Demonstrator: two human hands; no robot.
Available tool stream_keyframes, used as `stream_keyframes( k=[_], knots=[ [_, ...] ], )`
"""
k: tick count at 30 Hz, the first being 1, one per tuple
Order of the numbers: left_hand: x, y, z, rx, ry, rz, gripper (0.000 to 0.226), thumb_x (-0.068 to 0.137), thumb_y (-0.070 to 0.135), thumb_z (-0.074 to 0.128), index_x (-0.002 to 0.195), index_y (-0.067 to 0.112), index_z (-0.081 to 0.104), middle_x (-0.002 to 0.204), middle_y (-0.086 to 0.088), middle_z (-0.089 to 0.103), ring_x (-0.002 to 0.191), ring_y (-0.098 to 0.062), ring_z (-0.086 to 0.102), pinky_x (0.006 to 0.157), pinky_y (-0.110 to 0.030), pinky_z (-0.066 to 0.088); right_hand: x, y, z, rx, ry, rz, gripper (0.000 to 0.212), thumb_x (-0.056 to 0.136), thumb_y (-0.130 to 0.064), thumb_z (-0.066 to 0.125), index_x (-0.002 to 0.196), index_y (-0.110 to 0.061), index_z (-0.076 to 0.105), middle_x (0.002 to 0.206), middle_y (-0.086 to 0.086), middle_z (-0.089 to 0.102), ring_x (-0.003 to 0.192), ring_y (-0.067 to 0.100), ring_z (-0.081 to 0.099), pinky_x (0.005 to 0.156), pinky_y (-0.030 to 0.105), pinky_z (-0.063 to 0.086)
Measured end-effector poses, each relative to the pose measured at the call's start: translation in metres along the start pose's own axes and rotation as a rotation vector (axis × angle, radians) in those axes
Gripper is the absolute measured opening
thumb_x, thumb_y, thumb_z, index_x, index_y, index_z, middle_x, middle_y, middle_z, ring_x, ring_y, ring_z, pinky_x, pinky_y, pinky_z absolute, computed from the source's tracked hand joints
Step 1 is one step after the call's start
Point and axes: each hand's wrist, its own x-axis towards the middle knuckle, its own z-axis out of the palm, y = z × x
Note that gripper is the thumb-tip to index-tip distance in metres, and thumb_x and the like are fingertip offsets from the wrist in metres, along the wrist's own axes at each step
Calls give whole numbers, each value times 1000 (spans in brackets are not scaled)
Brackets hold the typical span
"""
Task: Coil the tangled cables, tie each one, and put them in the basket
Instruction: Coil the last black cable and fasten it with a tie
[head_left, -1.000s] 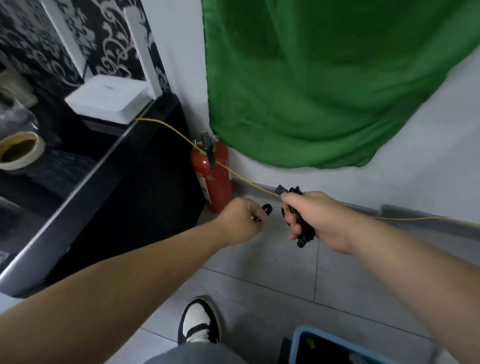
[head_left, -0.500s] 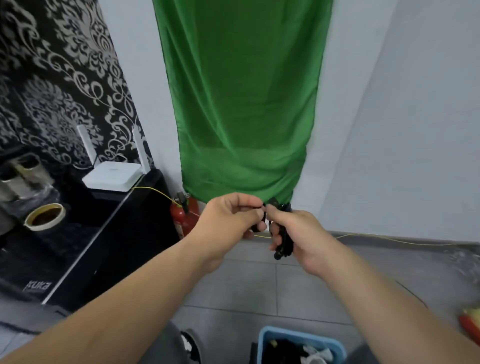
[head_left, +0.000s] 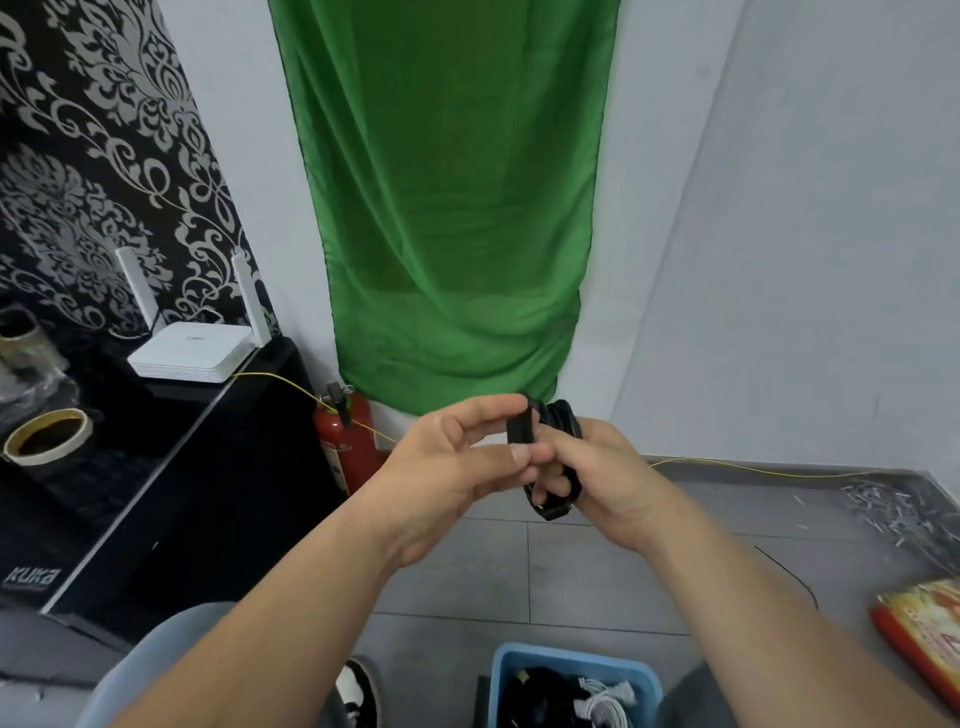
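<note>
My right hand (head_left: 602, 483) curled round black coil (head_left: 561, 415), in air, basket (head_left: 571, 657) below, so loops cannot spring apart. My left hand (head_left: 452, 467) pinches tie (head_left: 519, 434) at coil top, I think to close it.

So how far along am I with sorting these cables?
Done: the blue basket already holds black and white cables. In hand: your right hand grips a black coil while your left hand pinches its strap, so the tie is not yet finished. Left: fasten it and drop it in the basket. A thin black cable on the floor may need doing too.
</note>
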Motion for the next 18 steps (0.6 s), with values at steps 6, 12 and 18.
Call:
stream_keyframes(
  k=[6,12,18],
  knots=[
    [21,-2,-4,11,95,22,16,88,-10,69,92,4,75,112,-19,75,109,-29,73,94,-33,60,15,4,-5,14,60,73,11,100,-14,60,92,-8,57,60,1,38,51,16,34,56,34,49],
    [28,6,-8,93,127,91,2,98,13,65,97,12,66,90,-16,75,86,-32,75,65,-35,61,24,9,-9,-56,94,162,11,98,-16,64,96,-6,60,60,3,44,50,17,38,59,36,51],
    [36,10,-21,322,190,153,3,98,10,67,100,11,67,77,-12,71,54,-27,65,47,-31,54,29,5,-13,-32,119,186,21,100,-24,57,94,-5,62,62,6,49,50,20,39,59,36,49]
  ],
)
